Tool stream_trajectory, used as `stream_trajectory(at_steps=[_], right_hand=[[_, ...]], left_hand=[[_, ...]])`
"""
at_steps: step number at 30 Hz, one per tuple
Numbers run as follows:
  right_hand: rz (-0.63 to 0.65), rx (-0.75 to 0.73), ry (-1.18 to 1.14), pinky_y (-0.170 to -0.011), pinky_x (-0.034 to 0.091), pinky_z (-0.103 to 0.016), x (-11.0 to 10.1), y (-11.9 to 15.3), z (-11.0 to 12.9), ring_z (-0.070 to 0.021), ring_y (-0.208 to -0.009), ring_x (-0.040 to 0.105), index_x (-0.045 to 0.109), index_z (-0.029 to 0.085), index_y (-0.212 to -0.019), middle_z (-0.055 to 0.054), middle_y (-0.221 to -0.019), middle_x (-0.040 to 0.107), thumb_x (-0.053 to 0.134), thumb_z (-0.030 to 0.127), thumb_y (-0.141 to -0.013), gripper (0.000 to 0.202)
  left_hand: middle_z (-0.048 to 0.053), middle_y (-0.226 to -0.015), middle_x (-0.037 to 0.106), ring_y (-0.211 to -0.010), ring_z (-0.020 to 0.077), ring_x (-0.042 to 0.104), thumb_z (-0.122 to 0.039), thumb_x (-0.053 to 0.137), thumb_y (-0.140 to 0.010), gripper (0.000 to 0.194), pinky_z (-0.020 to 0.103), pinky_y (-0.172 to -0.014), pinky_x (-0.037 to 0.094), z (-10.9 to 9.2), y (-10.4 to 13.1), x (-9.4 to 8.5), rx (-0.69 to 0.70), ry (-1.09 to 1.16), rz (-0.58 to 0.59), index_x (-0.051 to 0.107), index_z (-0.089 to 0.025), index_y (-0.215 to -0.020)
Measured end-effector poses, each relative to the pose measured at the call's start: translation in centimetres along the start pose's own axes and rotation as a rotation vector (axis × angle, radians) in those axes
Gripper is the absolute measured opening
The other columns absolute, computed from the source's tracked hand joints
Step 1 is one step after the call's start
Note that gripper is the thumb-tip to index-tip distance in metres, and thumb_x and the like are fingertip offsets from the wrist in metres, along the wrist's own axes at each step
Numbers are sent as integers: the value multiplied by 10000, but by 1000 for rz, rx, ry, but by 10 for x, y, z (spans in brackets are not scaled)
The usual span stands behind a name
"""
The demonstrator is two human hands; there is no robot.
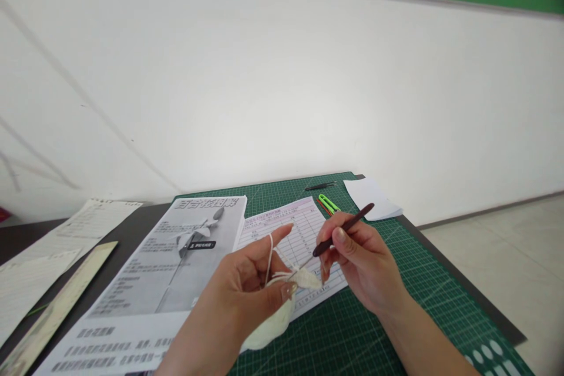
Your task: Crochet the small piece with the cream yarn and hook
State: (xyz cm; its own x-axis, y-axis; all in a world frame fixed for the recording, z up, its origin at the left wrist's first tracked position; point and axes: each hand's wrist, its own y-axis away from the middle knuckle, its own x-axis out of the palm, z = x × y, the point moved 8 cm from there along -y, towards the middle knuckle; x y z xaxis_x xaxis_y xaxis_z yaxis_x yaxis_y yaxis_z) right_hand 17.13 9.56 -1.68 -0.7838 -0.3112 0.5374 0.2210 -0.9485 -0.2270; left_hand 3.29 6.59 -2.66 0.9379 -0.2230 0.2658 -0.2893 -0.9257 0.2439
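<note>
A small piece of pale crochet work [307, 279] is pinched between the thumb and fingers of my left hand [255, 282]. White yarn loops over the raised left index finger. My right hand [356, 258] grips a crochet hook [343, 230] by its dark brown handle, with the thin metal shaft pointing down-left into the stitches. Right fingertips are close to the work's right end. Below my left hand, a larger cream piece [269, 329] hangs or rests over the mat; which of the two is unclear.
A green cutting mat [423, 282] bears a printed chart [304, 217], green snips [328, 203], a dark pointed tool [320, 186] and white paper [372, 198]. Leftward are a printed sheet with a flower picture [145, 282], a ruler [61, 305] and handwritten pages [83, 229]. A white wall [220, 70] stands behind.
</note>
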Motion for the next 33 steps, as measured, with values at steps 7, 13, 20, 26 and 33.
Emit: stream_trajectory(at_steps=[7,13,20,26,33], right_hand=[[-19,0,-13,-452,520,-160,1,2,-6,-72,-462,600,695,162,-785,3,-606,665,657,309,-851,165],[-55,-297,320,-523,535,-216,4,12,15,-105,-566,617,705,220,-891,-7,-697,673,594,199,-883,113],[271,-1006,1094,-716,590,-347,52,55,30,-237,-894,674,623,105,-1215,-162,-967,715,547,13,-828,404],[-31,-442,321,-557,574,-274,14,18,14,-152,-638,662,759,254,-903,-34,-788,718,674,162,-820,150],[-69,16,-178,-463,560,-174,4,2,-20,-85,-498,587,747,187,-756,4,-611,661,748,315,-763,128]], left_hand=[[-36,-675,613,-624,116,545,-228,772,-699,616,250,-612,404,-5,1,-2,71,-27,-45,587,-263,-1285],[-32,-661,590,-654,157,553,-280,766,-704,586,300,-655,419,-8,3,-10,140,-90,-206,602,-277,-1266],[-46,-649,601,-646,121,561,-207,808,-660,597,274,-700,421,-2,2,-10,130,240,-254,630,-252,-1228],[-34,-632,623,-615,116,594,-154,830,-621,578,254,-668,441,-3,0,-10,64,290,-183,667,-207,-1173],[13,-718,706,-664,139,641,-129,824,-615,551,255,-683,459,-4,7,0,0,255,-124,684,-195,-1144]])
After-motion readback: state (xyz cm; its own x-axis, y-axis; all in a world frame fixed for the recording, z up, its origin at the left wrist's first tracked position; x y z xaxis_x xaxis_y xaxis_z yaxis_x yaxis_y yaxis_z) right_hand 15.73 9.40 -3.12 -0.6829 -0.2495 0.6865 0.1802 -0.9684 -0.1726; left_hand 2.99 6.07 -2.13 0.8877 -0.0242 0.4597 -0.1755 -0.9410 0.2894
